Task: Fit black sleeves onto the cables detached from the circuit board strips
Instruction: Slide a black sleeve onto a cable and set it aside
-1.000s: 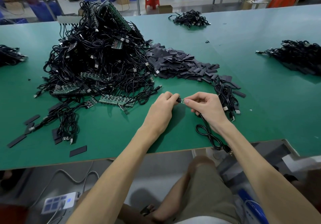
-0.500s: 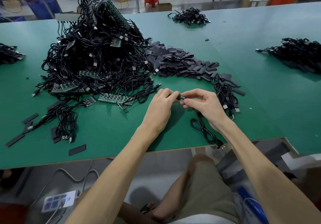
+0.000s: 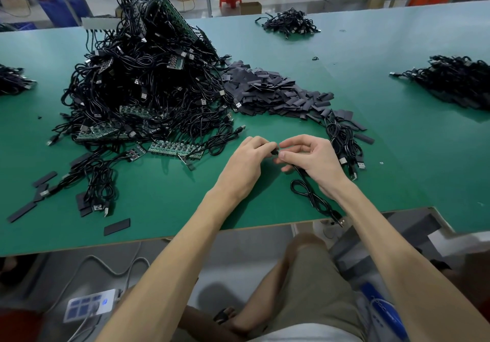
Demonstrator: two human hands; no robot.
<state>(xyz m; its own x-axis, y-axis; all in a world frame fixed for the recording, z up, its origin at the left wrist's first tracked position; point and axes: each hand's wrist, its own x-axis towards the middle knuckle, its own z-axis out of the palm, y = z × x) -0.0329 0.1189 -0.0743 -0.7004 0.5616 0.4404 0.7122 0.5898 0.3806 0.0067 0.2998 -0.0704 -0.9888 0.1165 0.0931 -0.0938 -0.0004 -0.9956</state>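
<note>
1. Table point(image 3: 397, 161): one, green, bearing all below.
2. Cable pile point(image 3: 148, 84), far left: one large tangle, green strips point(image 3: 175, 149) partly buried in it, not countable. Smaller piles point(image 3: 456, 81): three, at far, right and left edges.
3. Sleeve heap point(image 3: 270, 92), just right of cable pile: one, pieces too many to count. Loose sleeves point(image 3: 117, 226), near left: several.
4. Bundle point(image 3: 344, 142), just right of the hands: one.
5. Right hand point(image 3: 310, 158), near centre: narrow pinch on the end of one cable point(image 3: 313, 195), looped on the table, other plug at the near edge.
6. Left hand point(image 3: 246, 161): fingers curled, pinching one small dark sleeve point(image 3: 275, 152) at the cable tip, mostly hidden.
7. Likely faults: sleeve mouth catching and buckling if pushed askew; tip slipping from so fine a pinch; trailing plug sliding off the near edge and tugging the cable.
</note>
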